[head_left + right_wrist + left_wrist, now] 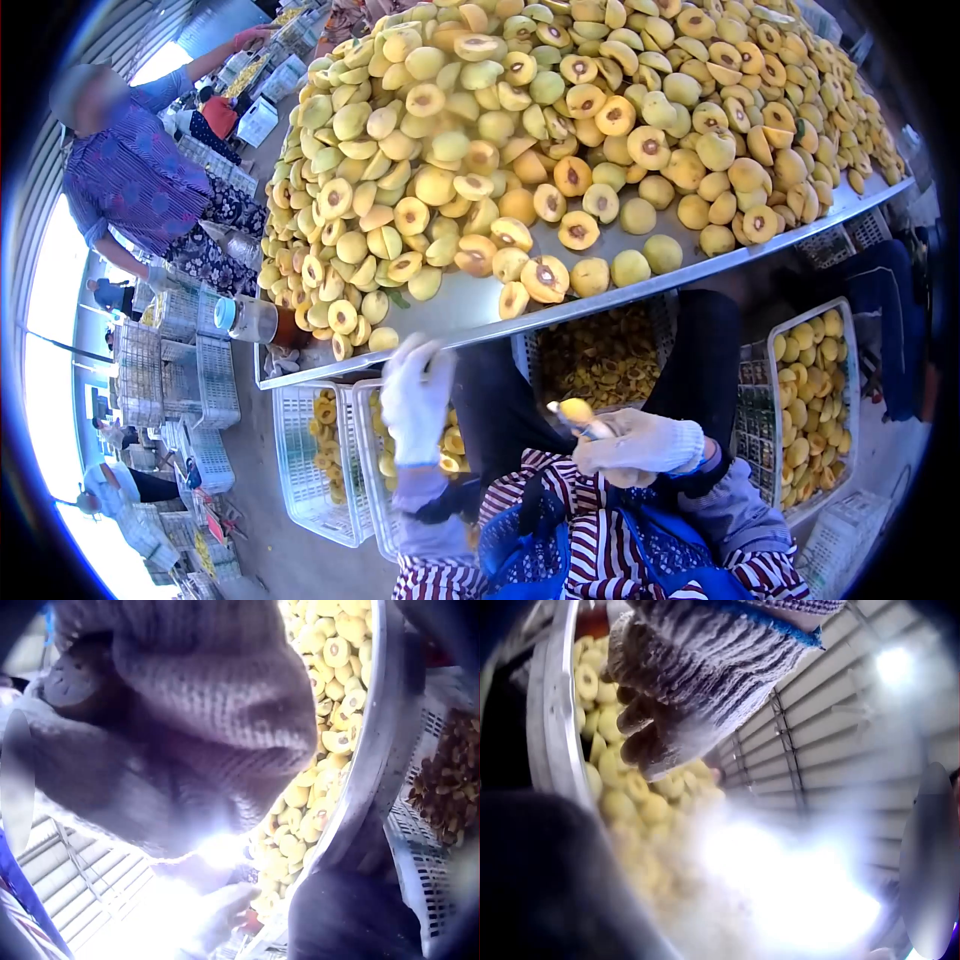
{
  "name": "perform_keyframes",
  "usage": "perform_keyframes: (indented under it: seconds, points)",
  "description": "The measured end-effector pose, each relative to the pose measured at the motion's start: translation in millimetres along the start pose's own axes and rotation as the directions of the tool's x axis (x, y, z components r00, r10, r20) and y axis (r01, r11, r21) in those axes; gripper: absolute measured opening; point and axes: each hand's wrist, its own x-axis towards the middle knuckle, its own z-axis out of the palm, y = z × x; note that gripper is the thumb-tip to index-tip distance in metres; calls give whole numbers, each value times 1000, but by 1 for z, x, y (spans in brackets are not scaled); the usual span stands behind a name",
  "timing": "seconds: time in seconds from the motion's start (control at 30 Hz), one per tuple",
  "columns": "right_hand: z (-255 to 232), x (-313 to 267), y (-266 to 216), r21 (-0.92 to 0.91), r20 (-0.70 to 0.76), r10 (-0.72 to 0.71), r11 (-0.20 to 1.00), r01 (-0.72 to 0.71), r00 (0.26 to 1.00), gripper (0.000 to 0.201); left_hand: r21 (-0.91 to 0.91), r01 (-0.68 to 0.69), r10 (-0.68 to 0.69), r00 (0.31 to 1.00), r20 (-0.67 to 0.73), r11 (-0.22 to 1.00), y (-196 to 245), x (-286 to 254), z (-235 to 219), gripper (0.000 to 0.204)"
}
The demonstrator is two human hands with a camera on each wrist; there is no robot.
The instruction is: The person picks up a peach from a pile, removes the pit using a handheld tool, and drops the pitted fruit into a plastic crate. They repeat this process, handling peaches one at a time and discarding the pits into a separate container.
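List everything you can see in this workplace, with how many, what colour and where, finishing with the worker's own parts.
Fruit pieces: many, yellow, piled on table
Table: one, silver, before worker
Jar: one, blue lid, table's left corner
Crates: two left, one right, whitish, holding yellow pieces
Middle crate: one, white, holding brownish pieces, between knees
Stacked crates: many, whitish, left background
Other people: several, mixed clothing, left background, right edge
Roof: one, grey, overhead
Small item: one, yellow, in right hand
Striped clothing: maroon and white, with blue, on worker
Left hand: one, white-gloved, near table edge
Right hand: one, white-gloved, above lap
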Motion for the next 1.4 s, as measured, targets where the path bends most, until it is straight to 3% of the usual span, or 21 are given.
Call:
perform_keyframes:
  seconds: [0.07,0.1,0.17,0.3,0.4,0.43,0.47,0.5,0.6,0.67,0.7,0.8,0.83,0.97,1.07,1.1,1.23,1.33,1.4]
  points:
    - [11,-1,-11,-82,-21,-6,997,5,1000,23,30,96,-100,976,195,995,7,22,32,26]
    - [13,-1,-12,-106,-29,-9,994,6,1000,25,124,85,-115,960,256,989,7,34,51,41]
    - [9,1,-6,-88,-53,-35,996,30,998,27,307,185,-316,830,459,933,22,62,83,54]
    - [2,1,1,-74,-140,-57,996,47,988,28,266,124,-270,729,629,956,20,76,124,60]
    - [6,1,-5,-104,-250,-94,992,69,964,28,168,331,-362,708,607,928,32,75,111,50]
    - [4,4,-4,-141,-276,-106,988,69,955,30,-82,525,-362,684,633,847,34,73,104,47]
    - [0,10,-1,-175,-303,-121,982,69,945,32,-315,669,-348,663,663,673,36,71,96,43]
    - [-2,16,4,-205,-329,-132,977,65,935,34,-502,755,-326,643,693,422,39,65,87,40]
    - [-5,32,7,-584,-413,-346,810,46,843,41,-672,657,36,706,708,342,80,37,46,43]
    - [1,26,4,-601,-434,-392,796,63,811,45,-344,484,-107,688,718,805,91,34,35,56]
    - [3,24,5,-576,-456,-415,812,95,787,45,-633,647,-89,726,682,425,85,30,42,57]
    - [8,19,3,-508,-462,-436,844,173,772,44,-660,731,-8,669,743,-174,82,20,36,52]
    - [9,18,2,-482,-457,-436,854,196,775,44,-724,683,-63,721,690,-97,94,17,36,52]
    - [16,14,-4,-437,-449,-434,869,231,781,46,-764,638,-44,764,643,-94,107,6,44,74]
    - [17,18,0,-503,-449,-485,831,236,750,47,-782,623,-109,779,617,30,129,0,32,73]
    - [19,16,-2,-522,-460,-481,827,212,746,47,-810,580,-137,812,568,84,134,-2,30,72]
    - [24,13,-1,-487,-450,-468,842,230,760,49,-830,553,-148,829,539,74,150,-12,23,60]
    - [23,9,-1,-231,-322,-398,913,336,859,45,-820,545,-159,838,522,175,153,-10,19,53]
    - [23,2,-5,-111,-231,-340,940,323,912,38,-807,532,-130,846,517,256,154,-8,16,51]
